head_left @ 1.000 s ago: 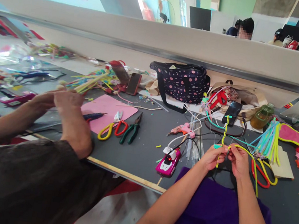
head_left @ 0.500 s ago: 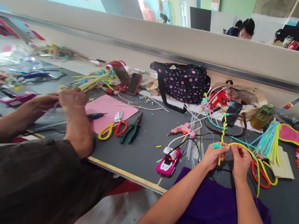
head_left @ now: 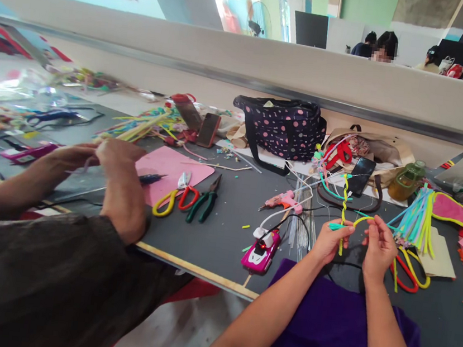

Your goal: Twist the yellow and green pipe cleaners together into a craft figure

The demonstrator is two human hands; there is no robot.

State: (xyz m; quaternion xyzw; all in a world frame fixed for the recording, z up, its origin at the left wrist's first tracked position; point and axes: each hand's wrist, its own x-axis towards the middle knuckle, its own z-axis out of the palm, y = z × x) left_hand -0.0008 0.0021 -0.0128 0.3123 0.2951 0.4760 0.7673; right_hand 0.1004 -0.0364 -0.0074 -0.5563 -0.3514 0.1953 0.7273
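Pinching the yellow strip (head_left: 362,218), the right hand (head_left: 379,251) has drawn away from the left hand (head_left: 330,242), which pinches the twisted stem (head_left: 345,204).

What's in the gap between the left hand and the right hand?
In the head view, a short arc of yellow strand spans the gap between the left hand and the right hand, with the dark tabletop showing below it.

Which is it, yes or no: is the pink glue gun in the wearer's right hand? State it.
No, the pink glue gun lies on the table, apart from the right hand.
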